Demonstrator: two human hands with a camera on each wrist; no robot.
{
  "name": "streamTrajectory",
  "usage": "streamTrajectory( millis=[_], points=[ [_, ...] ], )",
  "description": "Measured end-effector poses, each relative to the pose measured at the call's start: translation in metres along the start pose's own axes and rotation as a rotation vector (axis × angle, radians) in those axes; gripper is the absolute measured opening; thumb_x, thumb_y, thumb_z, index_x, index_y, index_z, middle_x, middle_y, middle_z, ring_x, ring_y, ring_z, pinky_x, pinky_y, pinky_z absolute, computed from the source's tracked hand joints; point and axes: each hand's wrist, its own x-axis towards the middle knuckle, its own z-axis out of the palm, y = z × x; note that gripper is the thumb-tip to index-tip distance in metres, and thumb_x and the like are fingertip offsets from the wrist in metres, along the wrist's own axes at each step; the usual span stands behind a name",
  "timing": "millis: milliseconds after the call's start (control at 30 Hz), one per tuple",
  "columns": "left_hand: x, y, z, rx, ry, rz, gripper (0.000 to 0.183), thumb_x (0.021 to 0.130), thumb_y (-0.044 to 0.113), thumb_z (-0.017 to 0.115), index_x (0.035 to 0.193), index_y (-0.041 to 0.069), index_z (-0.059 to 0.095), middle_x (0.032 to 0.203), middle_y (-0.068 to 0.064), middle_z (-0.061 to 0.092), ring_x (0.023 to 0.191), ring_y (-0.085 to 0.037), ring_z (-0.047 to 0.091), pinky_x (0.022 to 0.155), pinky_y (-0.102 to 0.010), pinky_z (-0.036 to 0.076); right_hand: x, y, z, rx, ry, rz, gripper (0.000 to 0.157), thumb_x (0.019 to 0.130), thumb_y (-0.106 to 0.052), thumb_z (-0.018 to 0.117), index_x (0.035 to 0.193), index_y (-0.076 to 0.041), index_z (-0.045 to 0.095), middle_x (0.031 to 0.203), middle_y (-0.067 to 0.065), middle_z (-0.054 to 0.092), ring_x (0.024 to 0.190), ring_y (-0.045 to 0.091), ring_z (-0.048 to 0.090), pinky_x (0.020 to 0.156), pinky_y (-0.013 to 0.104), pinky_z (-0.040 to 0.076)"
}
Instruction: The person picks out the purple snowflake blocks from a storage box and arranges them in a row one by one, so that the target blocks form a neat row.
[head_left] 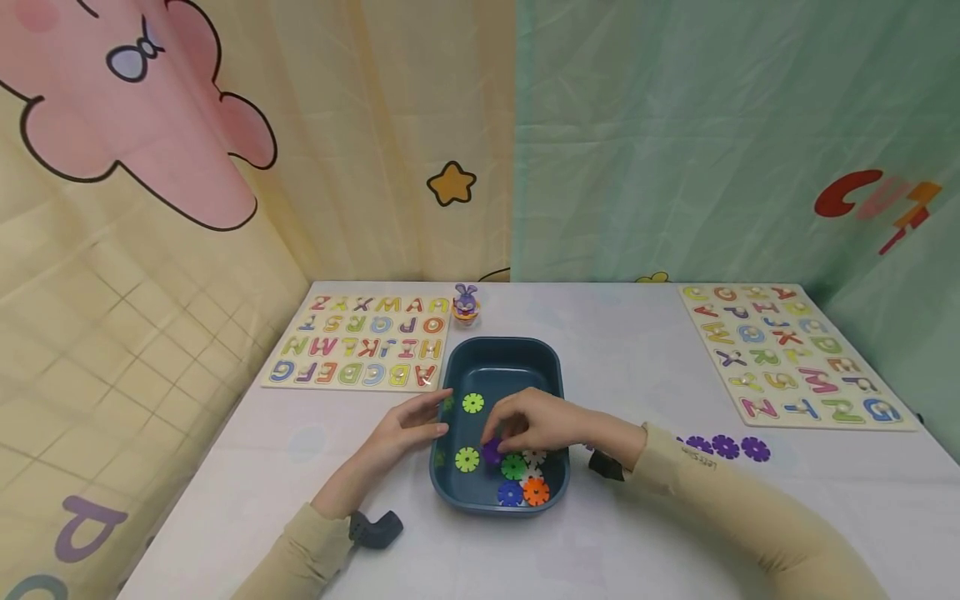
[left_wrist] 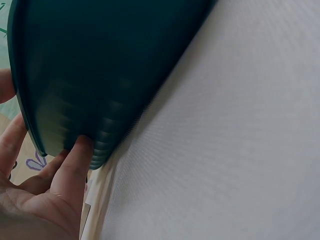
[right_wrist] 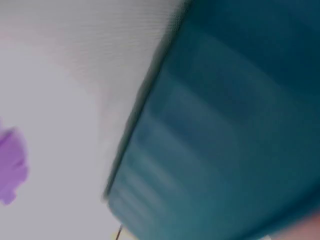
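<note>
A dark teal tray (head_left: 504, 357) stands in the middle of the table. My right hand (head_left: 536, 421) reaches over its right side and pinches a purple notched disc (head_left: 492, 452) low inside it. Near that disc lie a green disc (head_left: 513, 467), a blue one (head_left: 511, 493), an orange one (head_left: 536, 492) and white ones (head_left: 534, 457). Two yellow-green discs lie further left, one of them a lone disc (head_left: 467, 459) near the left wall. My left hand (head_left: 405, 429) rests its extended fingers against the tray's left side; the left wrist view shows fingertips (left_wrist: 84, 142) on the outer wall.
Several purple discs (head_left: 725, 447) lie in a row right of the tray, partly behind the right sleeve. Alphabet boards lie at the left (head_left: 360, 343) and right (head_left: 795, 358). A small purple rabbit figure (head_left: 466, 307) stands behind the tray. Curtains (head_left: 652, 150) hang around the table.
</note>
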Motion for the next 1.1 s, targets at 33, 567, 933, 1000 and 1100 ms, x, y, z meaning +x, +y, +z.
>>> streamTrajectory(
  millis=[33,567,933,1000,1100],
  points=[
    [0.000,0.000,0.000,-0.001,0.002,0.002,0.055,0.086,0.020,0.067,0.138,0.017,0.048,0.148,-0.006,0.035,0.135,-0.033,0.031,0.106,-0.050,0.031,-0.006,-0.001,-0.003,0.029,0.024,0.009,0.018,0.084,-0.007,0.069,0.101,-0.014,0.070,0.100,-0.006,0.066,0.079,0.006,0.064,0.070,0.024,0.056],
    [0.000,0.000,0.001,-0.003,0.011,0.005,0.053,0.087,0.016,0.066,0.137,0.017,0.049,0.147,-0.006,0.036,0.136,-0.031,0.031,0.107,-0.048,0.031,-0.120,0.018,-0.045,0.123,0.436,0.229,0.027,0.085,-0.015,0.070,0.109,-0.005,0.067,0.106,0.009,0.066,0.084,0.015,0.064,0.074,0.026,0.056],
    [0.000,0.000,0.001,0.013,0.018,0.008,0.054,0.086,0.018,0.068,0.137,0.017,0.049,0.147,-0.005,0.037,0.136,-0.029,0.032,0.108,-0.045,0.030,-0.202,0.026,-0.056,0.089,0.615,0.380,0.032,0.085,-0.012,0.069,0.115,-0.001,0.064,0.104,-0.005,0.067,0.089,0.010,0.065,0.071,0.024,0.056],
    [0.000,-0.001,0.001,0.012,0.019,0.006,0.054,0.086,0.018,0.068,0.137,0.017,0.049,0.147,-0.005,0.037,0.136,-0.029,0.031,0.108,-0.045,0.030,-0.214,0.029,-0.057,0.081,0.632,0.430,0.034,0.085,-0.014,0.070,0.116,-0.002,0.064,0.103,-0.008,0.067,0.088,0.008,0.064,0.071,0.023,0.055],
    [0.000,-0.001,0.001,0.007,0.018,0.004,0.055,0.086,0.019,0.068,0.137,0.017,0.049,0.147,-0.004,0.037,0.136,-0.029,0.031,0.108,-0.046,0.030,-0.233,0.035,-0.059,0.069,0.653,0.500,0.036,0.086,-0.017,0.069,0.117,-0.001,0.063,0.102,-0.006,0.068,0.088,0.007,0.064,0.071,0.021,0.054]
  ],
)
